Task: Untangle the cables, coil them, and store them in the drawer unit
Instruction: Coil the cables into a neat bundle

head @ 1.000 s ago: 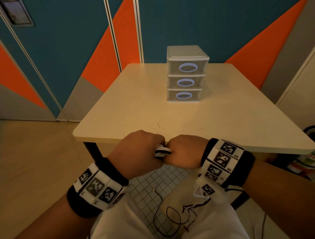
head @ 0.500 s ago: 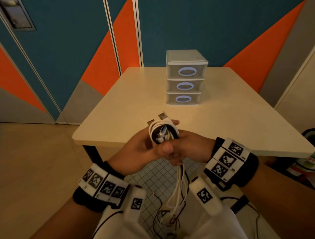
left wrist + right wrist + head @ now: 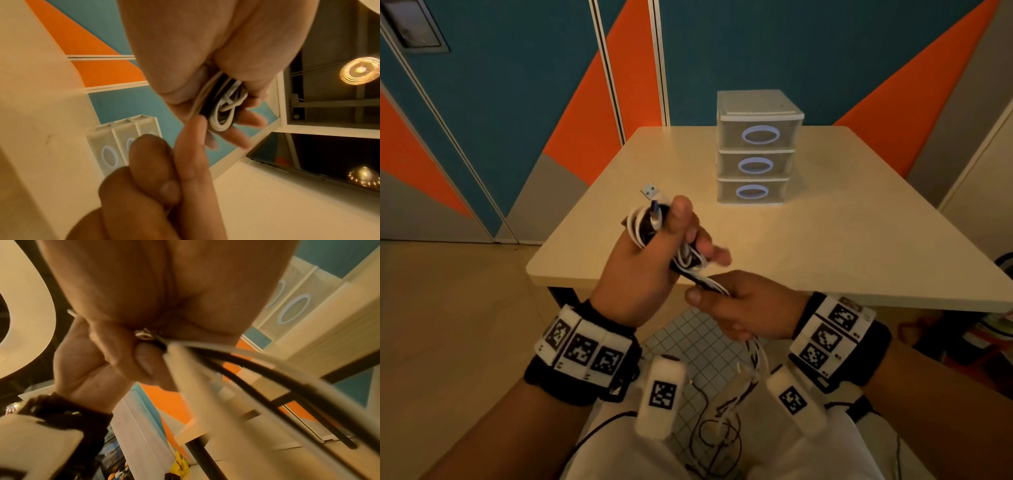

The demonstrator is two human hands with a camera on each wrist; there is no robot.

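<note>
Curled round a small bundle of white and black cables [image 3: 650, 222], the left hand [image 3: 643, 270] holds the loops above the near edge of the table [image 3: 842, 240], thumb pressed along the top of the coil and the outer fingers partly spread beyond it. A metal USB plug [image 3: 649, 190] sticks up out of the top of the bundle. In the left wrist view the white loops [image 3: 224, 107] sit wound inside the palm with the fingers [image 3: 246, 120] wrapped loosely under them.

Just below and to the right, the right hand [image 3: 743, 308] pinches the strands that run down out of the coil, thumb and forefinger closed tight on them close to the left hand. The right wrist view shows the same pinch, with black and white strands [image 3: 236, 363] leaving the fingertips [image 3: 144, 356] toward the camera, blurred. Past the right hand the loose lengths [image 3: 753, 356] hang down toward the person's lap, where thin dark wires [image 3: 715, 435] lie in loops.

Well beyond the hands, a three-drawer unit [image 3: 756, 147] stands on the far middle of the table, all three drawers pushed in, each with an oval ring handle. Both wrists wear black bands [image 3: 582, 353] carrying square black-and-white markers. Behind the table the wall [image 3: 517, 102] is painted in teal, orange and grey panels.
</note>
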